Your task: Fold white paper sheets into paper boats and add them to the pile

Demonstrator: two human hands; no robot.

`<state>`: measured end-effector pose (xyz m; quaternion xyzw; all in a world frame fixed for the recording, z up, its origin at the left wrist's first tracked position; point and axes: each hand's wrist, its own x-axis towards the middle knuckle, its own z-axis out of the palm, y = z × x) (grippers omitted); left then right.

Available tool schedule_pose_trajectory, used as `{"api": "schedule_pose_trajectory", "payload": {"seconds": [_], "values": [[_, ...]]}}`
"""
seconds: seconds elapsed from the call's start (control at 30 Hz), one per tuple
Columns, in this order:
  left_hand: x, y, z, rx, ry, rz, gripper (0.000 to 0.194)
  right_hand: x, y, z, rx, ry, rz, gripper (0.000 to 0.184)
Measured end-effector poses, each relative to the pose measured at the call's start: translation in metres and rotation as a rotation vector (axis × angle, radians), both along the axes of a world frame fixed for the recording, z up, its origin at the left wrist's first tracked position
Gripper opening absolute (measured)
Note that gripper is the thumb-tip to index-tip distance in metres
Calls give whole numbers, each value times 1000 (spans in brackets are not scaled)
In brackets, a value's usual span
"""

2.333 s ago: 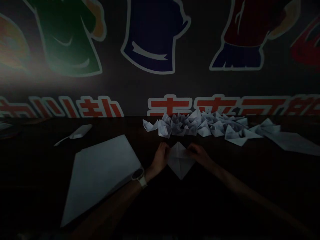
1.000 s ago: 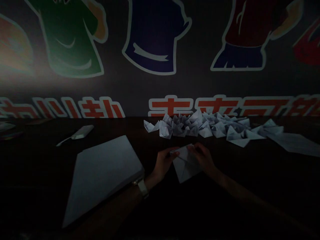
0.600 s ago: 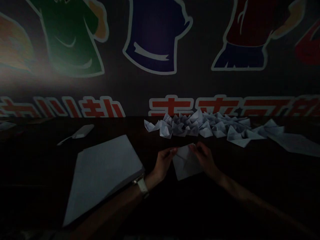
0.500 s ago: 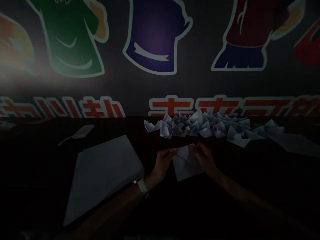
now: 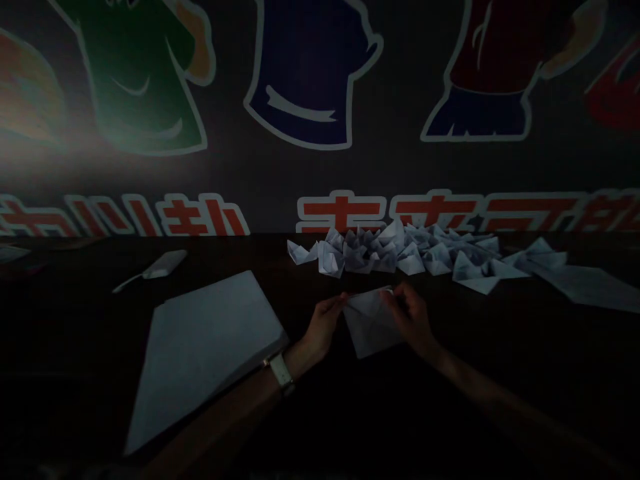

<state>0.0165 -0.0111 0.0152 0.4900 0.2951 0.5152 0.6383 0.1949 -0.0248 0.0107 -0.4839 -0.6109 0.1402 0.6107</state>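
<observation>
"Fingers point(image 5: 334, 308) clamped, left hand point(image 5: 324, 328) and right hand point(image 5: 413, 319) both?"

"Both pinching a folded paper point(image 5: 371, 327), just before a finished heap of paper boats point(image 5: 395, 253)! It's still unfinished; a big sheet point(image 5: 200, 360) lies left."

A white folded paper sheet point(image 5: 373, 327) sits low in the middle. White paper boats point(image 5: 395, 257) lie above it. The dark gray wall point(image 5: 390, 167) up top shows a green shirt point(image 5: 140, 87), a blue shirt point(image 5: 305, 73), and red letters point(image 5: 343, 215) with white edges.
</observation>
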Motion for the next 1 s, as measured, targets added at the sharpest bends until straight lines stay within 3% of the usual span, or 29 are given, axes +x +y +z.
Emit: {"api": "schedule_pose_trajectory", "payload": {"seconds": [0.07,0.23,0.53,1.0], "values": [[-2,0,3,-78,-32,-39,27,0,-1,1,5,-9,10,29],[-2,1,1,-141,-35,84,22,0,-1,2,-32,6,4,30],[2,-3,-2,65,45,-29,28,2,1,2,-16,-18,-32,31],[2,-9,4,8,-16,26,21,-3,0,3,-14,-29,-5,30]]}}
